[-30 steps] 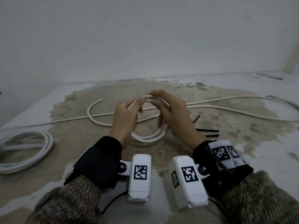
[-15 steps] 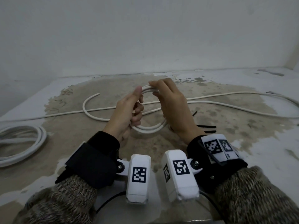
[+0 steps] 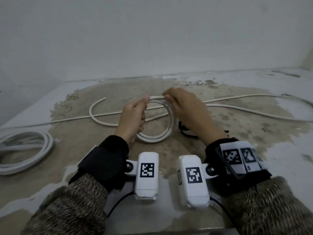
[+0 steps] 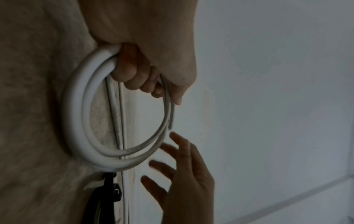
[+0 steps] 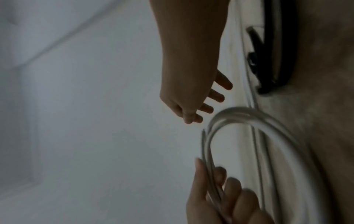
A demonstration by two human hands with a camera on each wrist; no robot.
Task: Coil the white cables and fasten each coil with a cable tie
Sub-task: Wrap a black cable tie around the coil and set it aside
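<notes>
Cable coil [image 3: 155,133] of two loops is held above the stained table [image 3: 220,150], near its middle. The left hand [image 3: 133,118] clamps the coil's left side: fingers curl round both loops and the thumb presses on top. In the left wrist view the fingers [image 4: 132,71] wrap the loops fully. The right hand [image 3: 188,110] is at the coil's upper right with fingers spread and relaxed; the wrist views show its fingertips [image 4: 173,136] just beside the loops, gripping nothing.

The loose run of the white cable [image 3: 254,110] trails right across the table toward its right edge; another length runs left, past a curved free end [image 3: 96,103]. Black cable ties [image 3: 186,131] lie on the table just right of the coil, partly hidden by the right wrist. A second coil [image 3: 25,150] rests at the left edge. A white wall [image 3: 152,39] borders the far edge. Bare table surface lies between the hands and the wall.
</notes>
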